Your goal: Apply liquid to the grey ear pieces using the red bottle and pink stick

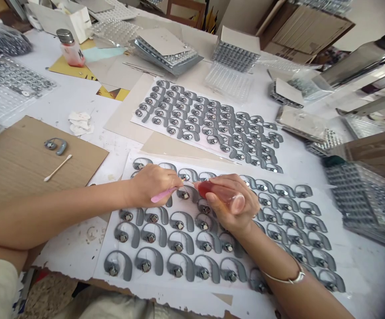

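My left hand (154, 181) is closed on a slim pink-handled tool (163, 195), its tip pointing right; I cannot tell its exact kind. In my right hand (240, 217) lies a small translucent squeeze bottle of red liquid (220, 195), its narrow tip aimed left. Both tips meet just above a grey ear-hook earphone part (184, 194) with a round metallic piece. Rows of similar parts rest on the white sheet (91, 268) under my hands, several partly hidden by them.
A second sheet (135, 123) of grey ear-hook parts lies behind. On the left, a brown board (9, 164) carries one ear-hook part (59, 145) and a cotton swab (57, 168). A metal-capped bottle (71, 51) stands further back. Stacked trays (355, 195) line the right side.
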Demonstrator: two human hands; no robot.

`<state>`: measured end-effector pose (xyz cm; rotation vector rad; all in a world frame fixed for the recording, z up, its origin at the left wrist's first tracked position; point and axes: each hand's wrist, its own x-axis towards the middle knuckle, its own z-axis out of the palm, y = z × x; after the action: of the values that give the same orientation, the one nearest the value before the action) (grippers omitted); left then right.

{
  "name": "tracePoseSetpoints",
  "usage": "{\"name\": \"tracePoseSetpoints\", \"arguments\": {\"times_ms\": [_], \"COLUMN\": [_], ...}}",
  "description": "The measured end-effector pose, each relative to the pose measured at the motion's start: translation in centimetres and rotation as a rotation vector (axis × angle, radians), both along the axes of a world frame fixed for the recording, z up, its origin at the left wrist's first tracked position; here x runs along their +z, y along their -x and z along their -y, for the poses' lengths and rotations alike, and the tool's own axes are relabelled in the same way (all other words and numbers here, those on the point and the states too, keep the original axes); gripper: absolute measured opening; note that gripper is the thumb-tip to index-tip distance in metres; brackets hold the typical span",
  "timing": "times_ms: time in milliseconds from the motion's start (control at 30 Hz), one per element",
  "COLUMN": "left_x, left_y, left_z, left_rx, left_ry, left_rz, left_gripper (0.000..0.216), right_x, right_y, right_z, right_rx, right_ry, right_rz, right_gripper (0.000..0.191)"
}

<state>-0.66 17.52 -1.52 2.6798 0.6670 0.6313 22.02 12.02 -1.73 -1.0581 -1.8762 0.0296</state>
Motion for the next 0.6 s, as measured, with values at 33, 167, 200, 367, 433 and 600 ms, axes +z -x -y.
{"name": "tracePoseSetpoints", "arguments": {"times_ms": [33, 167, 200, 367, 433, 600], "left_x": [0.07, 0.25, 0.28, 0.34, 0.37, 0.41], "left_y": [0.02, 0.08, 0.08, 0.12, 0.14, 0.18], "left_z": [-0.07, -0.34, -0.4, -0.6, -0.65, -0.77], "left_rx": [-0.001, -0.003, -0.007, -0.026, -0.026, -0.03], "left_ry": [0.021, 0.088, 0.103, 0.15, 0.158, 0.214], "left_rz": [0.007, 0.028, 0.033, 0.057, 0.067, 0.107], "left_gripper": [0.019, 0.017, 0.017, 0.017, 0.017, 0.017], "right_x": [0.01, -0.07, -0.11, -0.25, -0.24, -0.1], "right_y": [0.0, -0.07, -0.1, -0.2, -0.19, -0.02], "right_z": [-0.01, -0.03, -0.04, -0.08, -0.07, -0.04], "right_rx": [0.003, -0.007, -0.013, -0.038, -0.036, -0.003], "right_ry": [0.002, 0.032, 0.041, 0.025, 0.034, -0.005], "right_rz": [-0.006, -0.055, -0.066, -0.09, -0.089, -0.111], "right_gripper": [0.017, 0.018, 0.018, 0.019, 0.019, 0.021]}}
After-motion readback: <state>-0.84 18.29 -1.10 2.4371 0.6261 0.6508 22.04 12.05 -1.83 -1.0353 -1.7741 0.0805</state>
